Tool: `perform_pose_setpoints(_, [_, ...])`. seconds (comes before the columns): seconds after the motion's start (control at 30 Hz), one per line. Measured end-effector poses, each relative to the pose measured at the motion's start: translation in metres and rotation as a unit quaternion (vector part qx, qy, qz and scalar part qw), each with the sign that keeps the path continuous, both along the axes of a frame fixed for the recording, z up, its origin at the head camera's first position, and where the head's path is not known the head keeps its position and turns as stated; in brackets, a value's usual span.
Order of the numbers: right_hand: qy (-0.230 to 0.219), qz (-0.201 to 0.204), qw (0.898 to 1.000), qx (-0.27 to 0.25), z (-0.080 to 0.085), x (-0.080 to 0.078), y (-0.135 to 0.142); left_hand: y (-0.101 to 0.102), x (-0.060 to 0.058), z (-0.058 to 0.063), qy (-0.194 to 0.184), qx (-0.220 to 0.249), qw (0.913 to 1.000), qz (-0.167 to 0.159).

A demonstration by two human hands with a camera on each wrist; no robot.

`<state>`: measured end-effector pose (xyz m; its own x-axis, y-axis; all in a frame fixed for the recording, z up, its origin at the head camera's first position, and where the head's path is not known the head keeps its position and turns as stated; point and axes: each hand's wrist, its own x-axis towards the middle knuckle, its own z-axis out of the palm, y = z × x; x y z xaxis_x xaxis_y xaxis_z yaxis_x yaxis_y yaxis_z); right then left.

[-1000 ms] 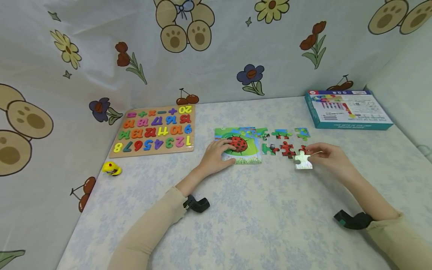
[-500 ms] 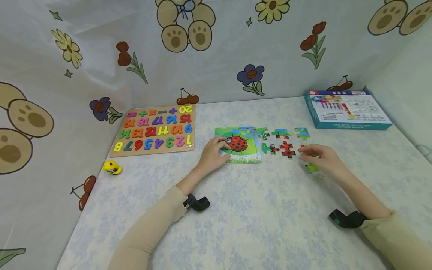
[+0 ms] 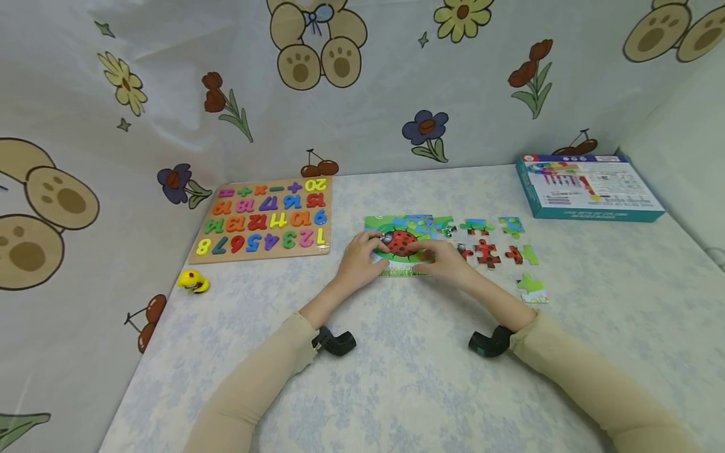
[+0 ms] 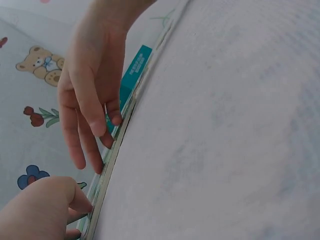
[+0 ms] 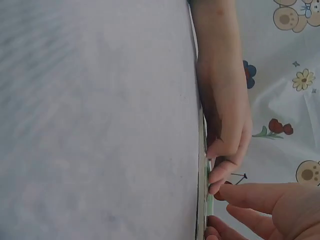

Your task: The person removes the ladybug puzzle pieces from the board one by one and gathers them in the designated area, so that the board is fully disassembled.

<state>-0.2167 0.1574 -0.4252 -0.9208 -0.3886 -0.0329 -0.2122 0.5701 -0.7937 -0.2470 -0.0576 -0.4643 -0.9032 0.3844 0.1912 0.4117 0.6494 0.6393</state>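
A ladybug jigsaw picture (image 3: 399, 242) lies on the patterned table in the head view. My left hand (image 3: 360, 257) rests on its left side, fingers bent loosely over the green and thumb by the lower edge. Over its right side my right hand (image 3: 444, 263) lies with fingertips on the picture, partly covering it. In the left wrist view the right hand (image 4: 95, 85) has its fingers spread downward at the picture's thin edge, with no piece between them. To the right lie loose puzzle pieces: a red one (image 3: 487, 253), a red-and-green one (image 3: 514, 254) and a green one (image 3: 531, 286).
More pieces, such as a blue-and-green one (image 3: 511, 225), form a row behind these. A wooden number board (image 3: 260, 220) lies at the back left, a small yellow toy (image 3: 194, 281) before it. A teal-sided box (image 3: 589, 189) stands at the back right.
My right hand pinched a pale piece, which then lay face up on the table. It has since moved left onto the picture, uncovering the red-and-green piece. My left hand has barely moved.
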Motion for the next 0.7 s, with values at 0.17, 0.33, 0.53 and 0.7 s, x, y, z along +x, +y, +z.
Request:
perform_pose_setpoints(0.17, [-0.006,-0.019,0.999,-0.028,-0.005,-0.007,-0.011,0.0,0.0,0.0,-0.003,-0.011,0.9999,-0.007])
perform_pose_setpoints(0.33, [-0.025,-0.059,0.995,-0.08,-0.003,-0.01,-0.011,0.0,0.0,0.0,-0.006,-0.02,0.9998,-0.007])
perform_pose_setpoints(0.53, [-0.079,-0.084,0.988,-0.103,0.012,-0.001,0.022,0.001,0.0,0.0,-0.017,-0.02,0.9997,0.002])
perform_pose_setpoints(0.7, [-0.1,-0.094,0.987,-0.081,0.027,0.017,0.07,0.002,-0.001,-0.001,-0.008,-0.006,0.9999,0.008])
